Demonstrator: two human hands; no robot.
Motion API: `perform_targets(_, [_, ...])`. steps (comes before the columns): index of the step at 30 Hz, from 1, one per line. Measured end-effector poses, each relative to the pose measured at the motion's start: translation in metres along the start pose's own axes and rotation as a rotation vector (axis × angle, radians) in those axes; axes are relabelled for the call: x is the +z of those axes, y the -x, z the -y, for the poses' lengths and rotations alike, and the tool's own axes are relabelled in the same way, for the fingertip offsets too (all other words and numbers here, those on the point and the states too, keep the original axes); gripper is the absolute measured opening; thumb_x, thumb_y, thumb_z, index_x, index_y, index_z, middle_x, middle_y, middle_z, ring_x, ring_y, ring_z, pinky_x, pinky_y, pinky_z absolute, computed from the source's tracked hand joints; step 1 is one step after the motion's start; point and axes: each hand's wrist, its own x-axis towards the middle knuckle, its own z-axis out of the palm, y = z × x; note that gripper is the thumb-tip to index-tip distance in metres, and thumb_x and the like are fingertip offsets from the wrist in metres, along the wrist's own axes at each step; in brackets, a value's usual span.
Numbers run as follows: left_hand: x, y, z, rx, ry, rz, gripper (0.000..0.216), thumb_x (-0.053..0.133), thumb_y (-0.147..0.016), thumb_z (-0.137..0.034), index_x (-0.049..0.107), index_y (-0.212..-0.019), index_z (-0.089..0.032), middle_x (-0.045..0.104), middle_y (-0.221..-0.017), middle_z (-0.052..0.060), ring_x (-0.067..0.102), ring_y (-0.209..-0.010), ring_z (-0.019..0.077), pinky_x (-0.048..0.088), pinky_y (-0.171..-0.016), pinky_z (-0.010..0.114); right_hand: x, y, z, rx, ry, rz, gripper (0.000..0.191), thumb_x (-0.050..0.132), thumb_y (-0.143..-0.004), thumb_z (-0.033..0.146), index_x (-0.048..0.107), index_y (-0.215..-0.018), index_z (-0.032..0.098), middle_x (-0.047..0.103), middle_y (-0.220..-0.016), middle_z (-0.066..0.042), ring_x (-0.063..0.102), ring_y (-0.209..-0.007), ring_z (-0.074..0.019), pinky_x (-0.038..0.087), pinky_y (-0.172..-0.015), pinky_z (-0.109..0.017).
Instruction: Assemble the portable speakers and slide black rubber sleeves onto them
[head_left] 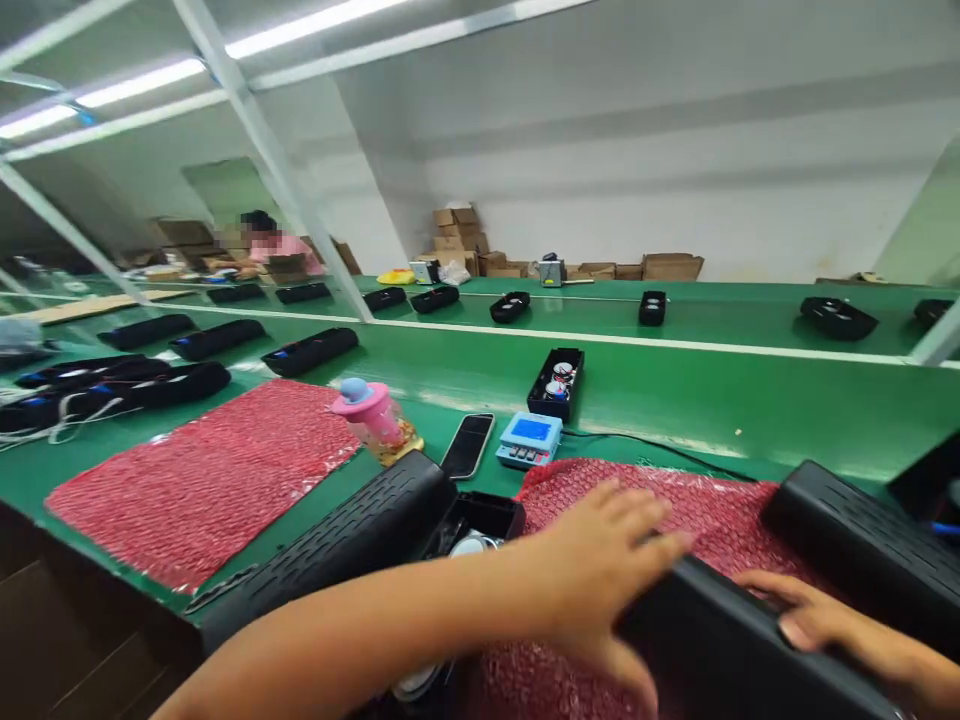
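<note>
A long black speaker housing (739, 640) lies tilted across the near right, over red bubble wrap (570, 490). My right hand (817, 620) grips its top edge, the thumb on the upper side and part of the fingers hidden behind it. Spread over the housing's far left end is my left hand (600, 565), slightly blurred; whether it presses on the surface I cannot tell. Under my left forearm sits an open housing (491, 512) with round silver speaker drivers inside. Beside it leans a slotted black housing (352, 530). Another slotted housing (870, 540) lies at the right.
Behind the wrap stand a blue meter (529, 440) with a cable, a phone (469, 446), a pink-lidded bottle (379, 420) and an open speaker box (556, 383). Left lies another bubble wrap sheet (217, 480). Several black units line the green conveyor (450, 350). A person (281, 245) sits far left.
</note>
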Motion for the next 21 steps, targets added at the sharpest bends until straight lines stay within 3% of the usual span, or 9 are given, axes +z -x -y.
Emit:
perform_targets(3, [0.026,0.004,-0.037,0.031,-0.115,0.052,0.119,0.074,-0.049,-0.063,0.019,-0.14,-0.009,0.027,-0.143,0.026,0.025,-0.131,0.0418,0.023,-0.102,0.061,0.001,-0.023,0.012,0.098,-0.37,0.277,0.044,0.047,-0.073,0.04,0.061,-0.112,0.024,0.065,-0.108,-0.004,0.061,-0.098,-0.0238,0.046,-0.087,-0.04])
perform_targets(5, [0.038,0.001,-0.036,-0.018,-0.119,0.118,0.12,0.078,-0.044,-0.059,0.024,-0.137,-0.008,0.039,-0.136,0.026,0.038,-0.122,0.0419,0.03,-0.098,0.059,-0.001,-0.038,0.024,0.115,-0.393,0.377,0.047,0.051,-0.07,0.04,0.061,-0.113,0.024,0.065,-0.107,-0.003,0.061,-0.1,-0.0238,0.044,-0.089,-0.04])
perform_targets(7, [0.044,-0.005,-0.025,-0.033,-0.074,0.154,0.108,0.078,-0.045,-0.053,0.033,-0.132,-0.008,0.053,-0.122,0.021,0.052,-0.105,0.0351,0.039,-0.091,0.05,-0.004,-0.045,0.037,0.091,-0.276,0.396,0.047,0.052,-0.069,0.038,0.061,-0.113,0.021,0.065,-0.106,-0.004,0.06,-0.1,-0.0245,0.043,-0.09,-0.041])
perform_targets(10, [0.046,-0.014,-0.012,-0.042,-0.013,0.158,0.095,0.077,-0.046,-0.05,0.041,-0.124,-0.009,0.059,-0.109,0.015,0.057,-0.09,0.029,0.045,-0.081,0.042,-0.006,-0.037,0.059,-0.074,0.128,0.134,0.041,0.054,-0.072,0.034,0.063,-0.109,0.02,0.064,-0.107,-0.006,0.057,-0.101,-0.0252,0.041,-0.092,-0.044])
perform_targets(13, [0.045,-0.02,-0.007,-0.098,0.017,0.167,0.092,0.076,-0.043,-0.056,0.046,-0.117,-0.011,0.06,-0.104,0.012,0.057,-0.086,0.0288,0.047,-0.078,0.042,0.004,-0.018,0.077,-0.418,0.548,-0.152,0.028,0.049,-0.079,0.024,0.065,-0.101,0.021,0.063,-0.1,-0.008,0.056,-0.093,-0.0226,0.043,-0.086,-0.042])
perform_targets(16, [0.044,-0.022,-0.007,-0.152,0.042,0.172,0.085,0.075,-0.042,-0.058,0.05,-0.11,-0.014,0.062,-0.1,0.01,0.059,-0.083,0.0276,0.047,-0.075,0.041,0.022,-0.007,0.081,-0.667,0.782,-0.253,0.029,0.043,-0.078,0.015,0.065,-0.097,0.018,0.061,-0.083,-0.008,0.053,-0.075,-0.0199,0.046,-0.068,-0.037])
perform_targets(21, [0.044,-0.021,-0.006,-0.147,0.047,0.129,0.084,0.076,-0.043,-0.056,0.049,-0.109,-0.012,0.062,-0.099,0.01,0.058,-0.082,0.027,0.048,-0.072,0.041,0.037,-0.013,0.072,-0.857,0.904,-0.335,0.025,0.045,-0.073,0.009,0.062,-0.091,0.013,0.055,-0.071,-0.006,0.046,-0.066,-0.0174,0.041,-0.061,-0.032])
